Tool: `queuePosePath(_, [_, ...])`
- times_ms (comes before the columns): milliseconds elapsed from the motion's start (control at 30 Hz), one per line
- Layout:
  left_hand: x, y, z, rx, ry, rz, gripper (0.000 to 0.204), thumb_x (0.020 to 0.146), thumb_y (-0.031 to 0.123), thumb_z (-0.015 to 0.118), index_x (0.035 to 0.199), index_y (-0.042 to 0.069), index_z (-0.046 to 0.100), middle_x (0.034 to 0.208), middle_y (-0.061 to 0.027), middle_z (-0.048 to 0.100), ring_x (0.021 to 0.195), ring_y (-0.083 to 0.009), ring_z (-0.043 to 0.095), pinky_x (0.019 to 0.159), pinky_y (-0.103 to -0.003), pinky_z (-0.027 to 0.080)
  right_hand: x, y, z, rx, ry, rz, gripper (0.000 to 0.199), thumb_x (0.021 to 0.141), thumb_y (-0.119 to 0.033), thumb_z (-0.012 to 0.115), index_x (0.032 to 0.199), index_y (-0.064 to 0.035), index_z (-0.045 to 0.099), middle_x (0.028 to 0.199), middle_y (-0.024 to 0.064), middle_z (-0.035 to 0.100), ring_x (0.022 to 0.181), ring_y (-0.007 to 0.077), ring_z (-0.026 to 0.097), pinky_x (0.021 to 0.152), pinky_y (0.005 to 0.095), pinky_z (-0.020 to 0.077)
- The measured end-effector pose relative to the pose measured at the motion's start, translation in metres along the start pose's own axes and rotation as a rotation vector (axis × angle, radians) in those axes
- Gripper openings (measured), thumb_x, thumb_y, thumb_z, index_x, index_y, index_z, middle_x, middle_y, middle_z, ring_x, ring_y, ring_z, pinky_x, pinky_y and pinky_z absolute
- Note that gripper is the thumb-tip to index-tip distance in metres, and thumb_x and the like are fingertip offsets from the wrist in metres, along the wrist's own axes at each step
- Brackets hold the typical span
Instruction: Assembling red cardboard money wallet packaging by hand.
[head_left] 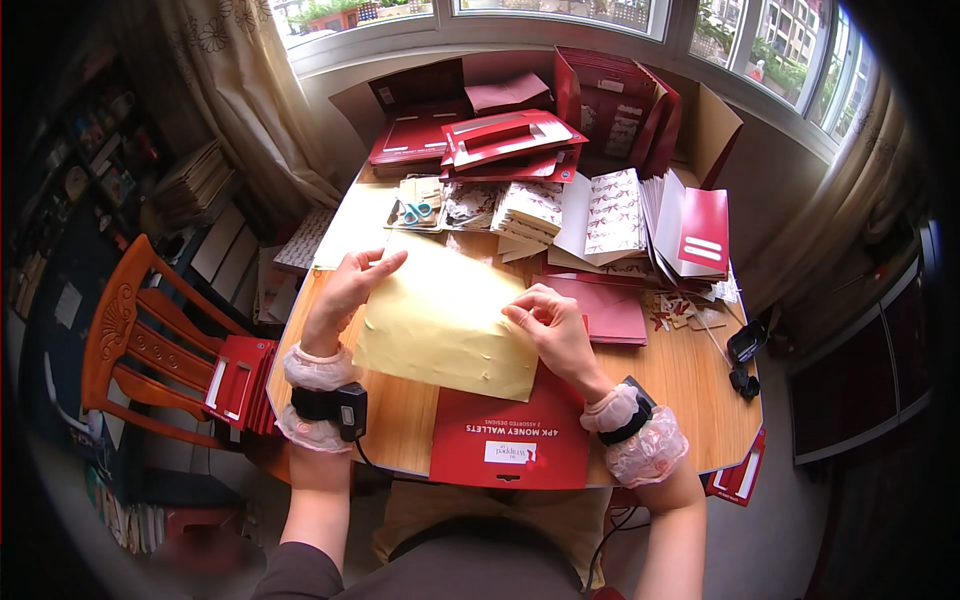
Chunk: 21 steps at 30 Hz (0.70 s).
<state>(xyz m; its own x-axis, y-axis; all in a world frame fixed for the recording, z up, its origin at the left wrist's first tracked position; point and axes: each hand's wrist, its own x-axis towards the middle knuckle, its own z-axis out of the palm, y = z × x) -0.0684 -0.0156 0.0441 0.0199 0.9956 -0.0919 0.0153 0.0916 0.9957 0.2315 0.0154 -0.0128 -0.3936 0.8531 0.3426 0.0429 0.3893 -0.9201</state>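
Now both hands' fingers (372, 268) pinch the yellow sheet (445, 320) at opposite edges.

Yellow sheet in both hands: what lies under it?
The yellow sheet overlaps the top edge of a red card pack and part of the wooden table. Whatever else lies beneath its middle is covered.
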Motion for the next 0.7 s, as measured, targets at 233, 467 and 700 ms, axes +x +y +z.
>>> queuePosePath(233, [0.004, -0.010, -0.011, 0.078, 0.022, 0.094, 0.036, 0.087, 0.013, 0.071, 0.119, -0.001, 0.061, 0.100, -0.0086, 0.070, 0.086, -0.0129, 0.067, 0.078, -0.025, 0.054, 0.001, -0.002, -0.002, 0.051, 0.006, 0.024, 0.011, 0.088, -0.009, 0.068, 0.088, 0.0007, 0.072, 0.081, 0.0030, 0.063, 0.068, 0.0065, 0.054, 0.060, 0.0226, 0.0431])
queuePosePath(467, [-0.002, -0.015, -0.048, -0.005, 0.131, 0.107, 0.037, 0.094, 0.007, 0.058, 0.129, 0.000, 0.051, 0.109, -0.0100, 0.068, 0.092, -0.0142, 0.068, 0.081, -0.027, 0.055, 0.008, -0.013, -0.019, 0.171, 0.080, 0.072, 0.012, 0.090, -0.010, 0.066, 0.092, -0.0002, 0.072, 0.083, 0.0028, 0.069, 0.077, 0.0060, 0.060, 0.070, 0.0207, 0.0470])
queuePosePath(700, [-0.024, -0.018, -0.059, -0.176, 0.127, 0.304, 0.047, 0.079, -0.010, 0.035, 0.123, -0.007, 0.051, 0.105, -0.0188, 0.067, 0.096, -0.0264, 0.068, 0.084, -0.035, 0.056, 0.010, -0.013, -0.044, 0.191, 0.136, 0.121, 0.015, 0.092, -0.014, 0.065, 0.095, -0.0018, 0.073, 0.085, 0.0014, 0.070, 0.078, 0.0051, 0.059, 0.067, 0.0209, 0.0434])
